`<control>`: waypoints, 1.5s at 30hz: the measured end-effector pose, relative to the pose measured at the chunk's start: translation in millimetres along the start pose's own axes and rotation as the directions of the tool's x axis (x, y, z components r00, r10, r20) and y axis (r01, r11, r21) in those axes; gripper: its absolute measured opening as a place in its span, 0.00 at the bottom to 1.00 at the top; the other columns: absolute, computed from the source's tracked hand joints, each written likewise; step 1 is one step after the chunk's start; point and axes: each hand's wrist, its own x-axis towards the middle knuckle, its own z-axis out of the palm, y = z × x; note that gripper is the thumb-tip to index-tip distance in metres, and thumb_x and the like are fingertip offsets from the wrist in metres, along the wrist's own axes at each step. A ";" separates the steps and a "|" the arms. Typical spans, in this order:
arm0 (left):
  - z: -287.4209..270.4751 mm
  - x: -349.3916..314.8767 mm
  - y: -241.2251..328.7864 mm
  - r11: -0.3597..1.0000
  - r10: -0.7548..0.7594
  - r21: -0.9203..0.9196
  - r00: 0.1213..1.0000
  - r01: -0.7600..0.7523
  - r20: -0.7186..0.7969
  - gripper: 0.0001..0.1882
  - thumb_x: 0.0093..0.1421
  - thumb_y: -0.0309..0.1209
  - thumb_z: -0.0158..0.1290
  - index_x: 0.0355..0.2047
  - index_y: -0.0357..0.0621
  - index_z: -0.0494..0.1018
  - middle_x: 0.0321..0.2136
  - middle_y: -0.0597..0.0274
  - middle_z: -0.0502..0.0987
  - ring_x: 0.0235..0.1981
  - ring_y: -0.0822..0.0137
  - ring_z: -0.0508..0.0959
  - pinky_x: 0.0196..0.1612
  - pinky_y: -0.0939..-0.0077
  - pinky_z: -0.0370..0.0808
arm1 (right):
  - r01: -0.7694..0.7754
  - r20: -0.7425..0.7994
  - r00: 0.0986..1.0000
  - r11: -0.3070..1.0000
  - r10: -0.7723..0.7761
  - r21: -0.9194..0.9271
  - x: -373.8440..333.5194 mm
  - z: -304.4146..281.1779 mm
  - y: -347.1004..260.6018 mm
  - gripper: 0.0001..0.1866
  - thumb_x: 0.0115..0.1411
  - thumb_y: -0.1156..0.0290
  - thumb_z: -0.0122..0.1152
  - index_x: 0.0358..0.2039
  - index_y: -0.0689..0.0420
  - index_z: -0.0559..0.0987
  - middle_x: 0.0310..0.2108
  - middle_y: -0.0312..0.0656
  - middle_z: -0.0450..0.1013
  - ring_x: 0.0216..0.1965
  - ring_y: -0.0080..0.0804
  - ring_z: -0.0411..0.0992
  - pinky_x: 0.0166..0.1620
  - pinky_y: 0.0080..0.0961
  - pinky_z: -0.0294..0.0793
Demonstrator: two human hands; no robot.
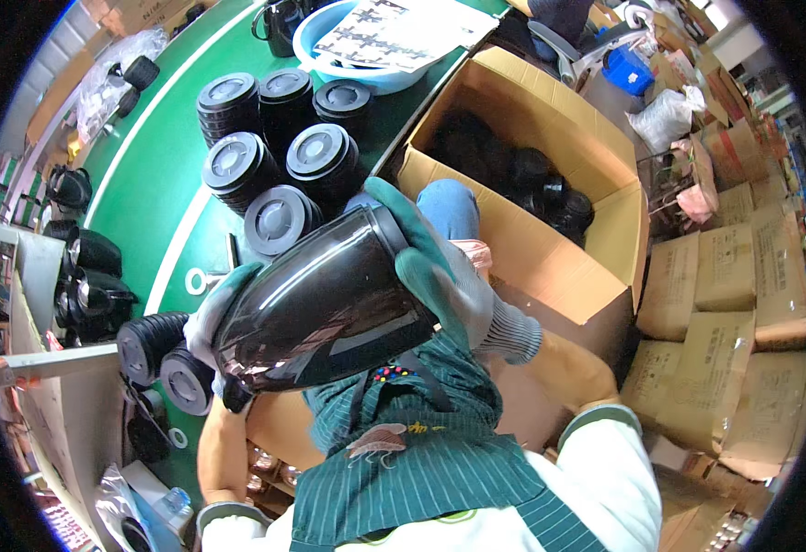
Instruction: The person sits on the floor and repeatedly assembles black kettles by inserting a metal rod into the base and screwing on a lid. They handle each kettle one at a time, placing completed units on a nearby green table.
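Observation:
I hold a large glossy black jug-shaped vessel point(315, 304) tilted in front of my apron, its narrower collar toward the upper right. My left hand point(214, 317), in a grey and green work glove, grips the lower left end. Gloved the same way, my right hand point(430, 267) wraps the collar end, fingers over the rim. Just beyond the vessel, stacks of round black lids point(279, 219) stand on the green table point(150, 161). Whether the vessel has a handle is hidden from me.
An open cardboard box point(605, 267) with black parts inside stands at the right. A light blue basin point(306, 41) with a printed sheet on it is at the back. More black lids point(187, 379) lie at the left. Stacked cartons point(720, 267) line the far right.

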 end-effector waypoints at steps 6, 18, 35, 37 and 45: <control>4.6 -18.6 -25.2 0.971 -0.207 -0.137 0.975 0.194 -0.084 0.18 0.59 0.27 0.60 0.48 0.30 0.80 0.41 0.53 0.85 0.41 0.65 0.84 0.53 0.70 0.79 | 0.538 0.125 0.835 0.749 -0.536 -0.386 0.3 -3.8 22.1 0.48 0.69 0.41 0.51 0.75 0.63 0.51 0.76 0.58 0.47 0.76 0.52 0.48 0.75 0.43 0.44; -22.5 40.9 38.8 0.945 0.299 0.133 0.954 -0.298 0.015 0.18 0.54 0.27 0.65 0.46 0.35 0.83 0.43 0.49 0.85 0.44 0.54 0.86 0.50 0.63 0.82 | 0.123 -0.092 0.991 0.942 -0.099 0.312 -1.9 -3.3 7.5 0.38 0.75 0.46 0.45 0.75 0.58 0.54 0.73 0.46 0.57 0.73 0.34 0.55 0.74 0.32 0.50; 31.5 52.4 45.0 0.986 0.145 -0.078 0.989 -0.146 -0.020 0.18 0.56 0.22 0.61 0.48 0.35 0.82 0.46 0.51 0.84 0.48 0.55 0.84 0.57 0.64 0.78 | 0.316 -0.187 0.886 0.848 -0.424 -0.426 -10.1 -23.1 0.3 0.29 0.77 0.58 0.44 0.70 0.65 0.63 0.70 0.51 0.63 0.70 0.40 0.62 0.73 0.31 0.54; 32.8 38.0 17.5 0.975 -0.064 -0.213 0.998 0.061 -0.009 0.20 0.57 0.25 0.63 0.50 0.32 0.80 0.46 0.51 0.84 0.48 0.58 0.83 0.57 0.63 0.78 | 0.393 -0.167 0.847 0.805 -0.505 -0.444 -4.8 -5.5 -29.1 0.31 0.76 0.56 0.48 0.69 0.66 0.64 0.68 0.52 0.65 0.67 0.42 0.65 0.71 0.31 0.56; -6.1 75.5 74.8 0.737 0.475 0.358 0.817 -0.573 0.328 0.19 0.52 0.28 0.67 0.46 0.43 0.85 0.45 0.52 0.85 0.47 0.56 0.85 0.51 0.64 0.82 | 0.192 -0.123 0.972 0.978 -0.201 -0.087 -1.6 -36.2 18.6 0.29 0.77 0.56 0.45 0.71 0.60 0.63 0.66 0.45 0.66 0.63 0.33 0.67 0.69 0.29 0.62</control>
